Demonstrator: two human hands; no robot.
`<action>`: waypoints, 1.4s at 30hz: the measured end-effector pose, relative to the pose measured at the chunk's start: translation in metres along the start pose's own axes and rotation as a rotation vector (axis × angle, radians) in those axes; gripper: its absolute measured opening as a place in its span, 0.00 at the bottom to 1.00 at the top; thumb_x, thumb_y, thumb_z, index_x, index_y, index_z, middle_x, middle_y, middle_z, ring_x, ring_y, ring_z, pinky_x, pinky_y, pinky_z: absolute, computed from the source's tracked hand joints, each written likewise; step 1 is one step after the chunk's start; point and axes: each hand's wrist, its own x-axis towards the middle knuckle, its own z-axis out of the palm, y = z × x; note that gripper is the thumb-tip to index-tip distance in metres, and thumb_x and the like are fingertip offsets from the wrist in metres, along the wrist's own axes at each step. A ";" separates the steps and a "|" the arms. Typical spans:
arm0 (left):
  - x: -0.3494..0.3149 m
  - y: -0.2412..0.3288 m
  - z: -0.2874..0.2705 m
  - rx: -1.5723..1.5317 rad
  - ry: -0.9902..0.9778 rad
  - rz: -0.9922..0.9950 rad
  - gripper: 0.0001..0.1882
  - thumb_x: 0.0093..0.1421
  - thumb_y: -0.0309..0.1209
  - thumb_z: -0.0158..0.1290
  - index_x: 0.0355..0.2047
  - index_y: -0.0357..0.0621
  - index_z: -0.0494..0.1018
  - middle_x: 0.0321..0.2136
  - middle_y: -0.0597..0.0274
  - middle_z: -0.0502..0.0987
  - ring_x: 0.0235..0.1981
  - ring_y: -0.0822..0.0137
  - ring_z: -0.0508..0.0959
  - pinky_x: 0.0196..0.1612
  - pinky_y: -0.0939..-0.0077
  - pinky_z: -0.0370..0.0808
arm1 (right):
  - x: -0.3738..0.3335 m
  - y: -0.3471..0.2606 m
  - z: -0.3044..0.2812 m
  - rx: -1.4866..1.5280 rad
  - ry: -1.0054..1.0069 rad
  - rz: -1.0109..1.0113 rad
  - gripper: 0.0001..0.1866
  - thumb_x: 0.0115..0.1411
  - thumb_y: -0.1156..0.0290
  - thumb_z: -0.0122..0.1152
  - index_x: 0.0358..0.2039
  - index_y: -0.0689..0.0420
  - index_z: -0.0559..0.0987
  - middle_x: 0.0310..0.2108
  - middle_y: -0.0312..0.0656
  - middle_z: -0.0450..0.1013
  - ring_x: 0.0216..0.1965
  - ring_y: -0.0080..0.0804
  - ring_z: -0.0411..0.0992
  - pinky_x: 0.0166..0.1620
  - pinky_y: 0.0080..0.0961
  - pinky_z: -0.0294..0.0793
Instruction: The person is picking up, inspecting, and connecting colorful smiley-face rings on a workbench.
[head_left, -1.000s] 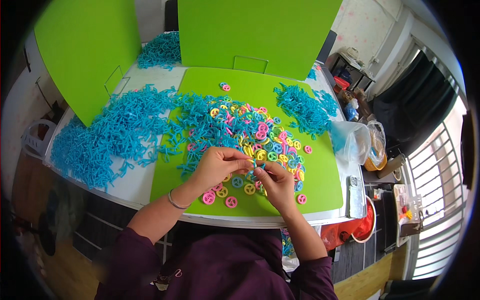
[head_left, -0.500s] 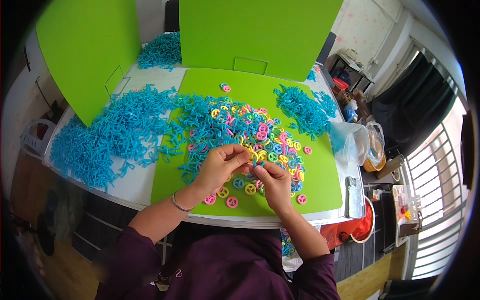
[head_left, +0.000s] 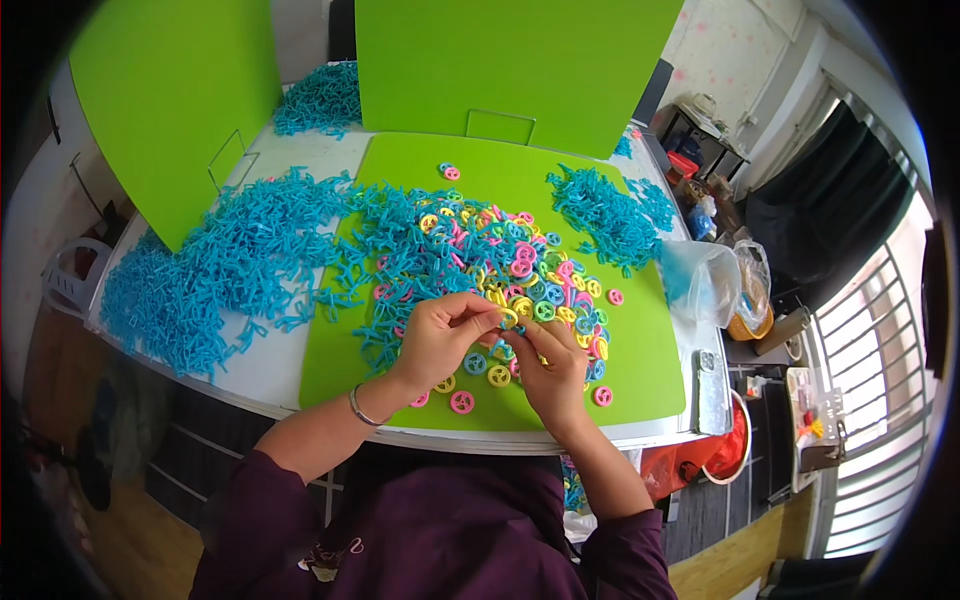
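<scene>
My left hand (head_left: 445, 338) pinches a small yellow plastic wheel (head_left: 509, 318) between thumb and fingers. Right beside it, my right hand (head_left: 550, 365) is closed on a small blue plastic piece (head_left: 518, 330) that meets the wheel; its exact shape is mostly hidden by the fingertips. Both hands are held together above a heap of pink, yellow, green and blue wheels (head_left: 550, 292) on a green mat (head_left: 640, 370). Blue forked plastic pieces (head_left: 400, 235) lie mixed into the heap's left side. A pink wheel (head_left: 461, 402) rests near the mat's front edge.
A large pile of blue forked pieces (head_left: 240, 255) covers the table's left side; a smaller pile (head_left: 605, 220) sits at the right. Green boards (head_left: 520, 65) stand at the back and left. A phone (head_left: 709, 390) and a clear plastic bag (head_left: 695, 285) lie along the right edge.
The yellow wheel and blue piece stay between my fingers, slightly turned. My right hand has shifted a little, its fingers closer around the blue piece. The piles look the same.
</scene>
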 end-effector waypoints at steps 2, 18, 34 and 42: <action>-0.002 -0.001 0.001 0.017 -0.011 0.045 0.05 0.59 0.24 0.54 0.35 0.35 0.77 0.27 0.62 0.79 0.27 0.76 0.78 0.31 0.85 0.75 | 0.000 -0.003 -0.001 -0.018 0.004 -0.006 0.13 0.51 0.78 0.66 0.39 0.62 0.80 0.20 0.40 0.69 0.20 0.25 0.66 0.24 0.24 0.65; 0.010 0.012 -0.014 -0.391 -0.088 -0.499 0.09 0.57 0.30 0.58 0.37 0.42 0.74 0.31 0.67 0.77 0.28 0.77 0.76 0.31 0.85 0.74 | 0.012 0.015 -0.022 -0.005 -0.106 -0.478 0.24 0.47 0.84 0.62 0.46 0.49 0.77 0.51 0.49 0.69 0.49 0.42 0.70 0.43 0.32 0.76; -0.013 -0.006 -0.003 1.132 -0.420 0.359 0.11 0.47 0.36 0.62 0.34 0.53 0.80 0.33 0.67 0.72 0.41 0.62 0.72 0.42 0.66 0.71 | 0.009 0.034 -0.034 1.196 -0.274 0.591 0.08 0.61 0.71 0.54 0.38 0.63 0.74 0.31 0.42 0.74 0.36 0.30 0.73 0.42 0.26 0.70; -0.004 0.009 0.000 0.558 -0.232 -0.040 0.11 0.54 0.32 0.60 0.35 0.41 0.74 0.23 0.63 0.77 0.22 0.71 0.77 0.27 0.75 0.73 | 0.004 0.038 -0.026 1.066 -0.323 0.671 0.11 0.62 0.67 0.56 0.37 0.63 0.77 0.31 0.41 0.75 0.29 0.28 0.74 0.36 0.26 0.74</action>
